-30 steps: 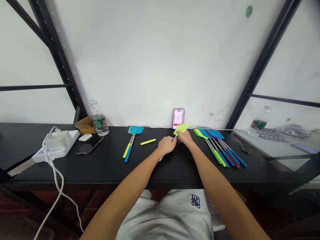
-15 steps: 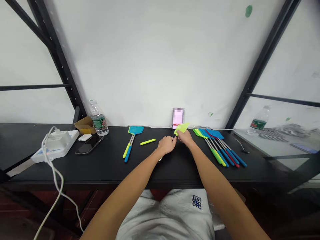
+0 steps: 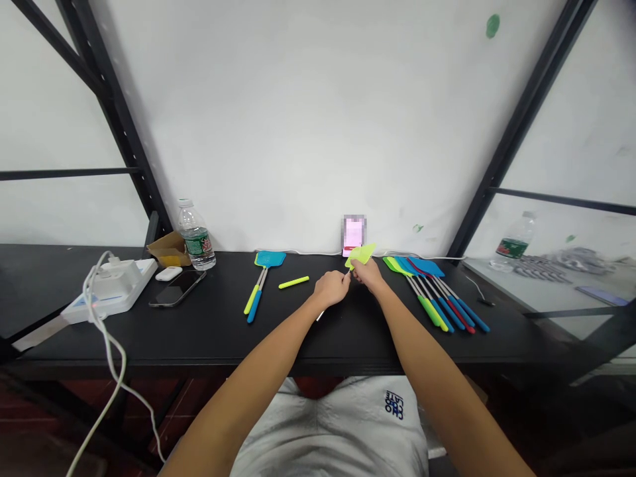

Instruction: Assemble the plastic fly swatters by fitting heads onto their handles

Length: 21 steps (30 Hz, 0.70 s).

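In front of me, my left hand is closed round the thin metal rod of a fly swatter, whose bare end shows below the wrist. My right hand pinches the base of the yellow-green fly swatter head, close beside my left fingers. A loose yellow handle sleeve lies on the black table, left of my hands. Further left rest two fly swatters, a blue one overlapping a yellow one. Several green, yellow, blue and red fly swatters lie fanned out to the right.
A phone with a lit screen leans on the wall behind my hands. To the left are a water bottle, a cardboard box, a dark phone, a white case and a power strip with trailing cables.
Almost nothing differs. Both hands keep their grip on the fly swatter in the same spot, and the view has shifted very slightly.
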### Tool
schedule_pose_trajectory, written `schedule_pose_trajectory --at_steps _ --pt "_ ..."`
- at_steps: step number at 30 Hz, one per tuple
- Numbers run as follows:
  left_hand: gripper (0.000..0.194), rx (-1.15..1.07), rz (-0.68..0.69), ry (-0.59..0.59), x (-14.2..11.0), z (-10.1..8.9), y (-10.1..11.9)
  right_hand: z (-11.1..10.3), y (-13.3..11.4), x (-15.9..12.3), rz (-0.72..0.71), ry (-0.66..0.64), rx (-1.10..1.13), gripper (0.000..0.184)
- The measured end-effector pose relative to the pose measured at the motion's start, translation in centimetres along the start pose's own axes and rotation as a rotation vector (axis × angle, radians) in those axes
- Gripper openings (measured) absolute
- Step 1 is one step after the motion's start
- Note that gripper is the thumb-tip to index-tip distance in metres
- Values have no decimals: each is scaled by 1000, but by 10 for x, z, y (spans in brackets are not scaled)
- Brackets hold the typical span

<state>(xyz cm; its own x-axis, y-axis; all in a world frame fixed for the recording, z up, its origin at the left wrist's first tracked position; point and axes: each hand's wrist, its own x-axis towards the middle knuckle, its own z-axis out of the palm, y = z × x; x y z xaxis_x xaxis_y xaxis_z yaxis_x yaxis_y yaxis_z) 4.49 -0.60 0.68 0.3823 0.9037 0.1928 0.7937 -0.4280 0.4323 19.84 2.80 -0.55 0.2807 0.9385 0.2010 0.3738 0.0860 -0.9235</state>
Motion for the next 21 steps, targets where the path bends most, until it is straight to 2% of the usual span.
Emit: schedule_pose_trajectory --at_steps 12,21 --pt "55 -32 -1 13 2 3 0 1 4 2 -13 -12 126 19" --pt "53 -106 47 54 2 2 -1 -1 -8 -7 -62 -34 250 25"
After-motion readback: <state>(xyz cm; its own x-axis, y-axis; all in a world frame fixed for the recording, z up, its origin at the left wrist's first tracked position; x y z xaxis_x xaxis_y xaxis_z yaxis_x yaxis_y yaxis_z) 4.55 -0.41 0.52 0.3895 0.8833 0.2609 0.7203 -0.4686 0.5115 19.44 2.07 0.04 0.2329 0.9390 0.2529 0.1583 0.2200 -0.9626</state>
